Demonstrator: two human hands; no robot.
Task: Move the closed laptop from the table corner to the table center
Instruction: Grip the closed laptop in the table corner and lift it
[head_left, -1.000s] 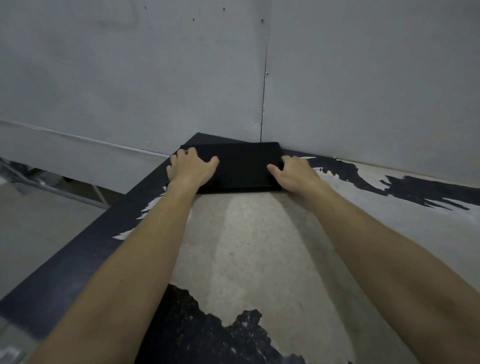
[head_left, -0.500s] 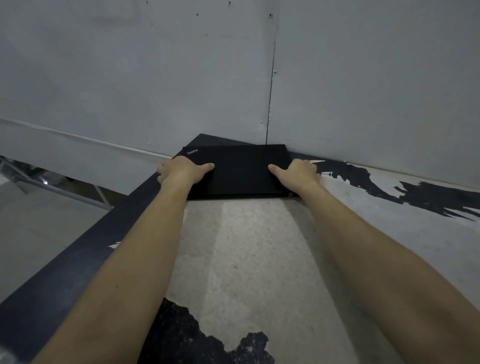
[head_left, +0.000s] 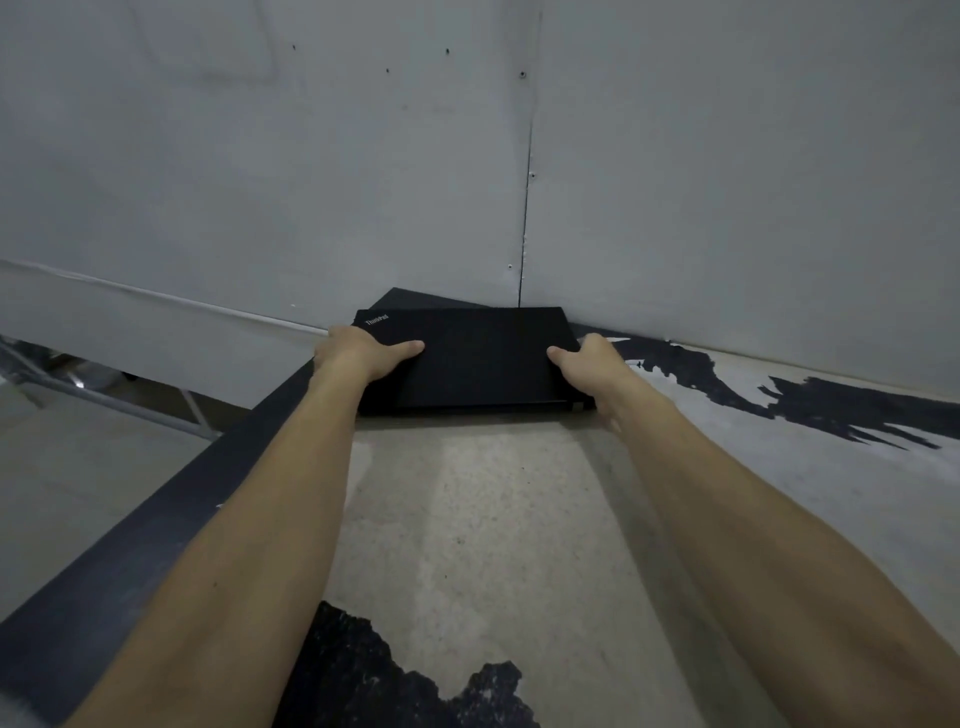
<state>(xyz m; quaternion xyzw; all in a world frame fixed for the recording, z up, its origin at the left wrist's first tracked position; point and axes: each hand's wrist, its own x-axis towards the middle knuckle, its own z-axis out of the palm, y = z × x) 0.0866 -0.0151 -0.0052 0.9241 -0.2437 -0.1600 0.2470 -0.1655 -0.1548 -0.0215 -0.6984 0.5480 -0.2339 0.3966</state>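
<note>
Now both hands, left hand (head_left: 358, 352) and right hand (head_left: 592, 364), clamp the closed laptop's (head_left: 478, 358) sides mid-frame, thumbs pressed on top, fingers wrapped underneath.

Fingers of the left hand (head_left: 358, 353) and right hand (head_left: 597, 364) are hidden behind the closed black laptop's (head_left: 478, 358) side edges. Both forearms are cut off at the bottom edge.

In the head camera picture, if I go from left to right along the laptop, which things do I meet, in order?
left hand → ThinkPad logo → laptop lid → right hand → black paint streak on the table
</note>
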